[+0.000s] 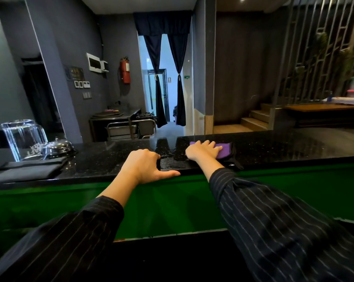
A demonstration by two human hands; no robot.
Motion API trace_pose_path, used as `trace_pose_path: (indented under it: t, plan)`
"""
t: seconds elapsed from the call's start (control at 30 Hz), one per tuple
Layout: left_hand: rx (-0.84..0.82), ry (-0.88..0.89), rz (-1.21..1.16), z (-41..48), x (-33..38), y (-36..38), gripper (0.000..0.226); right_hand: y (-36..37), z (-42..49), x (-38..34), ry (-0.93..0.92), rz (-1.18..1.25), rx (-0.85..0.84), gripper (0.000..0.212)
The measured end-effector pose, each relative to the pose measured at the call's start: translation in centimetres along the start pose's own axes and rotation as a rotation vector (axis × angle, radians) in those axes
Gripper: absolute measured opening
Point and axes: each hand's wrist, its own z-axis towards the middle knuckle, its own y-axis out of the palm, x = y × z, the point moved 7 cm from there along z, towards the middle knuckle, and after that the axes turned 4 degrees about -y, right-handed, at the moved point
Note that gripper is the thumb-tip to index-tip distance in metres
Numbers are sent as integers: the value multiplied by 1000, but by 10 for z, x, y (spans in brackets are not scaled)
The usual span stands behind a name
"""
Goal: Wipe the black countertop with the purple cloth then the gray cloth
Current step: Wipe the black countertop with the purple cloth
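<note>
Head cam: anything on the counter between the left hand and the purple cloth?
Head view: no object. The black countertop is bare and glossy from the left hand to the right hand, which lies flat on the purple cloth.

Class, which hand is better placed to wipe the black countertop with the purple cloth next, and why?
Right. The right hand lies flat on the purple cloth on the black countertop; the left hand rests at the counter's near edge, touching no cloth.
</note>
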Motion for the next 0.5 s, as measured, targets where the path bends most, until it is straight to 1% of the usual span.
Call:
trace_pose_path:
  t: [0.13,0.23,0.3,0.4,0.5]
  plan:
    - [-18,-18,-32,-1,-1,-1,95,8,-9,-45,-106,9,-28,66]
    - [-59,12,-113,-3,-6,-4,92,13,-9,-70,-192,27,-40,64]
    - [-154,58,-163,-9,-21,-2,96,14,-6,-75,-216,25,-47,63]
    - [-277,102,-78,-32,-67,7,114,15,1,-77,-245,16,-58,62]
    - [-345,-11,-122,-52,-108,20,122,18,12,-88,-280,11,-75,61]
